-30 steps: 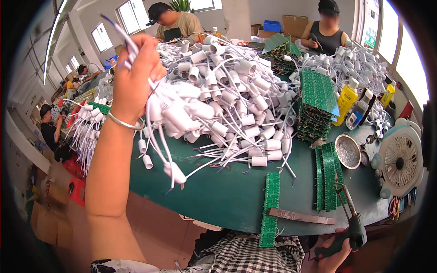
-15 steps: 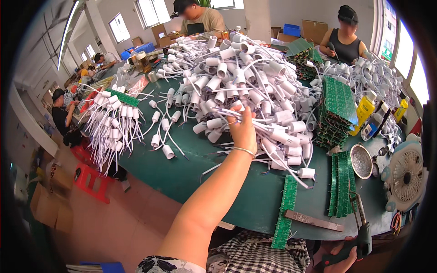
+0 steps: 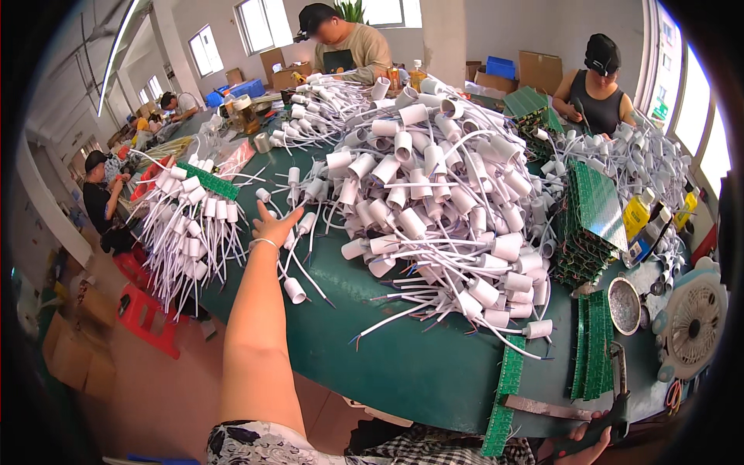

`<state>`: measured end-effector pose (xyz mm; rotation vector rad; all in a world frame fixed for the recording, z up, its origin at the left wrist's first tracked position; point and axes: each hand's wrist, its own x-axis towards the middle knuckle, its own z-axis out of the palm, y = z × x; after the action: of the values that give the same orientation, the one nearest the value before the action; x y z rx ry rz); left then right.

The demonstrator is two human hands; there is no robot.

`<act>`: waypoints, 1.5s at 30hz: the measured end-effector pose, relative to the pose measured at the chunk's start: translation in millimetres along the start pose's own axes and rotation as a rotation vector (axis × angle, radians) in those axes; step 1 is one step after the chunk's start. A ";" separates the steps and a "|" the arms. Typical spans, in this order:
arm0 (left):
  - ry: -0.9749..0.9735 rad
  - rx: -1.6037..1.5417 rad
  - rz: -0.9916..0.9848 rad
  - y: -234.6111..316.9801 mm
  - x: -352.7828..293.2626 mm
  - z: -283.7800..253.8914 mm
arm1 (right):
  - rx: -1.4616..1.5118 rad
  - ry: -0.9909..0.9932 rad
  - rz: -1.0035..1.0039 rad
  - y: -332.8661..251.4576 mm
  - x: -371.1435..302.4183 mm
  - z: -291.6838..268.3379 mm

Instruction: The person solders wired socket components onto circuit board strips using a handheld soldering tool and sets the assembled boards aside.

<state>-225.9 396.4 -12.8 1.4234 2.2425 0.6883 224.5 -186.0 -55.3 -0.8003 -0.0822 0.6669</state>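
Green covering spans the counter [image 3: 403, 364], which carries a large heap of white lamp sockets with wire leads [image 3: 434, 194] from centre toward 1 o'clock. My left hand [image 3: 275, 226] reaches out at 10 o'clock, fingers spread open and gripping nothing, touching a few loose sockets [image 3: 298, 225] lying at the heap's left edge. One more loose socket [image 3: 294, 291] lies just below my wrist. A bundle of sockets [image 3: 190, 232] hangs over the counter edge at 9 o'clock. My right hand [image 3: 581, 446] sits at 5 o'clock at the frame's lower edge, fingers closed on a dark tool handle [image 3: 616, 415]. Green circuit board strips [image 3: 593, 349] stand beside it, near a metal dish [image 3: 624, 306].
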 end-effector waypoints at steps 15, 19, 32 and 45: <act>-0.067 -0.382 0.234 5.3 42.4 2.1 | -0.082 -0.007 -0.087 2.4 -5.3 17.1; -0.070 -0.863 0.269 23.7 10.8 -31.0 | -0.098 0.133 -0.106 3.0 -2.8 19.8; 0.052 -0.227 1.249 258.1 -235.4 4.3 | -0.069 -0.025 -0.058 6.5 1.2 7.1; 0.603 -0.358 1.741 166.1 -229.2 2.6 | -0.127 -0.047 -0.165 2.7 -0.8 1.0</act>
<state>-12.5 248.0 99.1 2.9077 0.3835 1.9773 222.2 -184.4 -56.3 -0.8895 -0.2324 0.5273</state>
